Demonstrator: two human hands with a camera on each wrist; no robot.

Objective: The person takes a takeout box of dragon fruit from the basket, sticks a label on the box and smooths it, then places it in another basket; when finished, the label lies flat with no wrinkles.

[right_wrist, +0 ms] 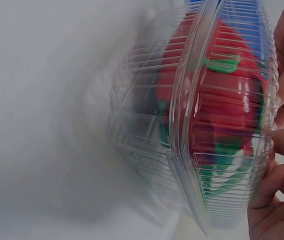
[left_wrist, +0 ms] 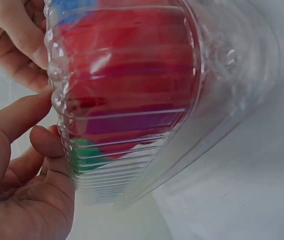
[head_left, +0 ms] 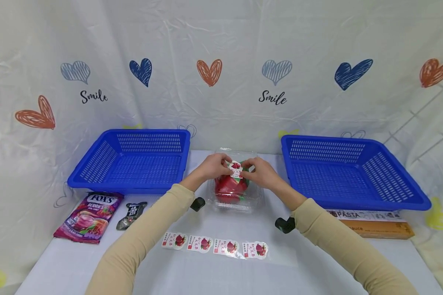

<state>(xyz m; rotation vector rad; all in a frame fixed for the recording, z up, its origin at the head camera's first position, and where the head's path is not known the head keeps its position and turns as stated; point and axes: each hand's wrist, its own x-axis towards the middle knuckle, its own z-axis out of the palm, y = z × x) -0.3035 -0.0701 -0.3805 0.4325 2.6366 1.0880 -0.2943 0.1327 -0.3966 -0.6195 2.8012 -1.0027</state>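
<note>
A clear plastic clamshell box (head_left: 256, 192) stands closed in the middle of the table. Inside it lies a red dragon fruit (head_left: 231, 189) with green parts, seen through the side walls (left_wrist: 132, 60) in the left wrist view. Over the lid is a white sticker (head_left: 236, 169) printted with a red fruit. My left hand (head_left: 215, 164) pinches the sticker's left edge, and my right hand (head_left: 261, 173) pinches its right edge. Both hands are close to the lid. In both wrist views the sticker itself is hidden behind the box.
Blue baskets stand left (head_left: 151, 164) and right (head_left: 328, 176) of the box. A strip of similar stickers (head_left: 227, 247) lies in front. At left are a Fox's candy bag (head_left: 90, 217) and a small dark packet (head_left: 131, 215); at right, a pasta box (head_left: 376, 225).
</note>
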